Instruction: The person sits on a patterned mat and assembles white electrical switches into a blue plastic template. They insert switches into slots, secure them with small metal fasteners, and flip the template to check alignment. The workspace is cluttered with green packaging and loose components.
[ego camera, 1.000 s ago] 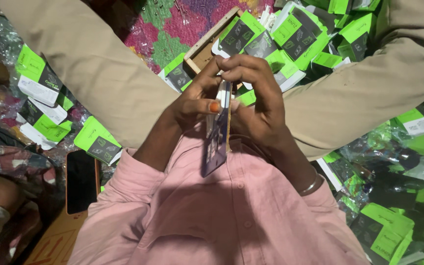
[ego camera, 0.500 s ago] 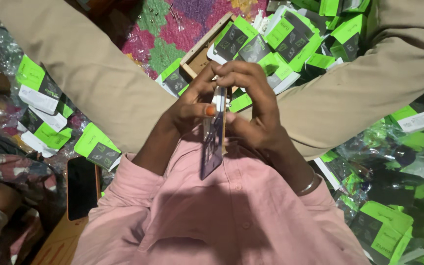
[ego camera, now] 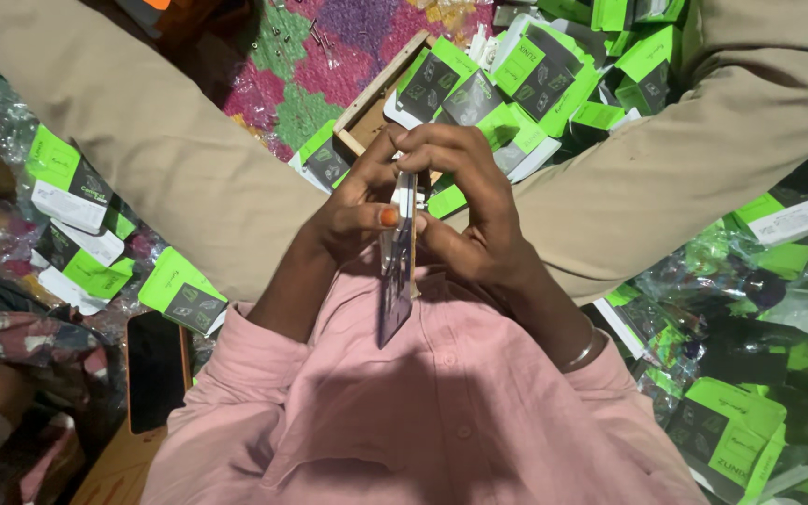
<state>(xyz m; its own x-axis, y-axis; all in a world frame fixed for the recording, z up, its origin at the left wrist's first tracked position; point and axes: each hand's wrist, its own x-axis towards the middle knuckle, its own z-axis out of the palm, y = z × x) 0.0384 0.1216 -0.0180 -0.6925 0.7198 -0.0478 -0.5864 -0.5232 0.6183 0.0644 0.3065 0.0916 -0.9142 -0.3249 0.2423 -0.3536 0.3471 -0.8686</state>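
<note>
My left hand (ego camera: 353, 210) and my right hand (ego camera: 465, 210) meet in front of my chest, both gripping a flat card-backed packet (ego camera: 396, 281) seen edge-on. The packet hangs down over my pink shirt (ego camera: 423, 411). A small white part (ego camera: 407, 194) sits at its top between my fingertips. My left thumb presses on the packet's side, and my right fingers curl over its top edge.
My legs in tan trousers (ego camera: 142, 159) spread to both sides. Several green-and-black boxes (ego camera: 507, 75) lie piled ahead in a wooden tray (ego camera: 371, 103) and around both knees. A dark phone (ego camera: 154, 369) lies at my left, and clear plastic bags (ego camera: 778, 309) at my right.
The view has tilted slightly. My hands stay together on the packet, with the fingers shifting a little at its top.
</note>
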